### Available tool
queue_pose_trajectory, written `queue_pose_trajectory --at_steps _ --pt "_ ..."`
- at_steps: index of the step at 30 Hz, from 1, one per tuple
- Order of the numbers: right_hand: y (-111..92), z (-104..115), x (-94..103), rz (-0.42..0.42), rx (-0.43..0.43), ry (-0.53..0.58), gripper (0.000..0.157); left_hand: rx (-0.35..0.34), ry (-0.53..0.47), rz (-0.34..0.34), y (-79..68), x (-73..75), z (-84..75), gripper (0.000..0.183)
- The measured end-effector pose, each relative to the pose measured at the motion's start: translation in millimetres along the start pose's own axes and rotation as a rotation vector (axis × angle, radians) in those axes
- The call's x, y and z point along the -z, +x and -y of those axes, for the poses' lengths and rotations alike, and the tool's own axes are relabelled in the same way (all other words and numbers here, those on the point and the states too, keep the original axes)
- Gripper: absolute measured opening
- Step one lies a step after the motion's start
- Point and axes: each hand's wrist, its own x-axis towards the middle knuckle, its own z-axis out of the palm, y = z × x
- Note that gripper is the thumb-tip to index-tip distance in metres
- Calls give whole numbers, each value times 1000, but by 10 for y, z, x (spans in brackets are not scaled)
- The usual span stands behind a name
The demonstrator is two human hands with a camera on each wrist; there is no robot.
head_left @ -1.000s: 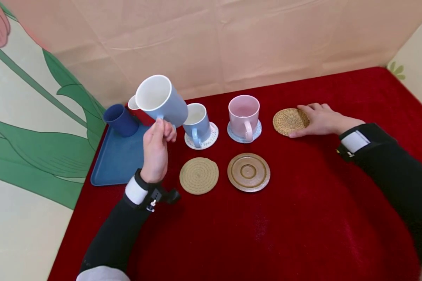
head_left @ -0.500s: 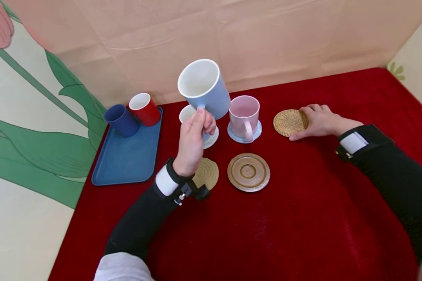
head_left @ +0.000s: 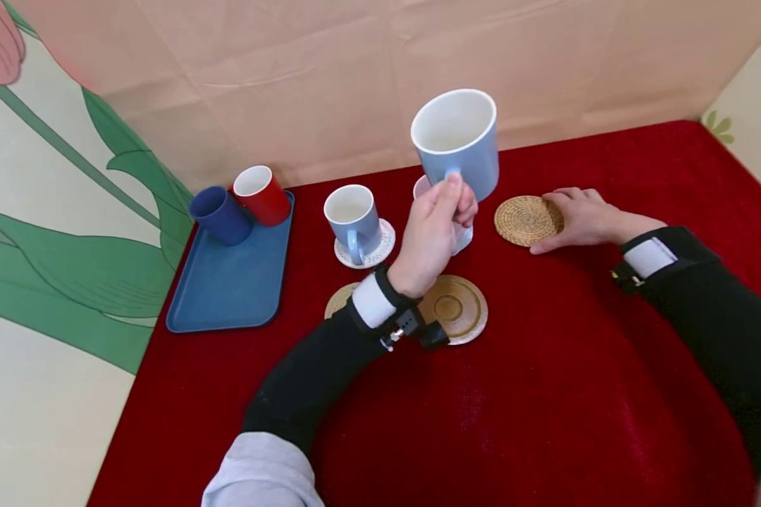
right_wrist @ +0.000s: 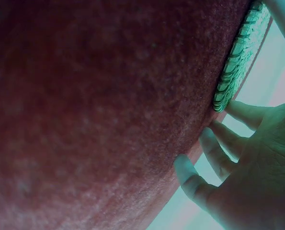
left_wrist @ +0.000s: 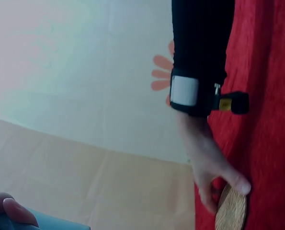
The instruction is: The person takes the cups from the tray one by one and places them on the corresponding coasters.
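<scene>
My left hand (head_left: 434, 218) grips the handle of a light blue mug (head_left: 478, 165) with a white inside. The mug is raised and tilted, its mouth partly toward me. In the left wrist view only a strip of the mug (left_wrist: 61, 223) shows at the bottom. My right hand (head_left: 580, 218) rests at the right of a round woven coaster (head_left: 523, 220), thumb and index finger at its edge. In the right wrist view the index finger touches the rim of the coaster (right_wrist: 238, 64), the other fingers lying on the red cloth. Behind my left hand, a pink mug (head_left: 421, 186) is mostly hidden.
Another light blue mug (head_left: 355, 229) stands on a white patterned coaster (head_left: 385, 243). A blue tray (head_left: 228, 289) at left bears a dark blue cup (head_left: 222, 217) and a red mug (head_left: 268, 201). My left forearm covers parts of a brown saucer-like disc (head_left: 472, 310) and a beige coaster (head_left: 337, 301).
My left hand has carried the light blue mug from near the tray rightward and slightly up, past the other blue mug to over the pink one. My right hand stays at the woven coaster.
</scene>
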Motion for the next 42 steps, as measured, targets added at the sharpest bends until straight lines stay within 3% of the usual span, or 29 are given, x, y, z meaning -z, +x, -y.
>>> queue_pose_trajectory --at_steps 9,17,27,38,42 --pt "28 -19 -10 -11 15 25 115 96 112 54 181 -346 315 34" --pt "-1 10 9 14 -20 29 116 205 181 48 286 -480 664 35" --pt "-8 54 6 10 -23 20 116 277 288 62 391 -452 1011 36" --pt "-8 86 -13 -5 -8 11 119 315 328 74 415 -407 1226 37" --pt "-3 79 -8 -14 5 -4 115 329 295 104 410 -392 1254 37"
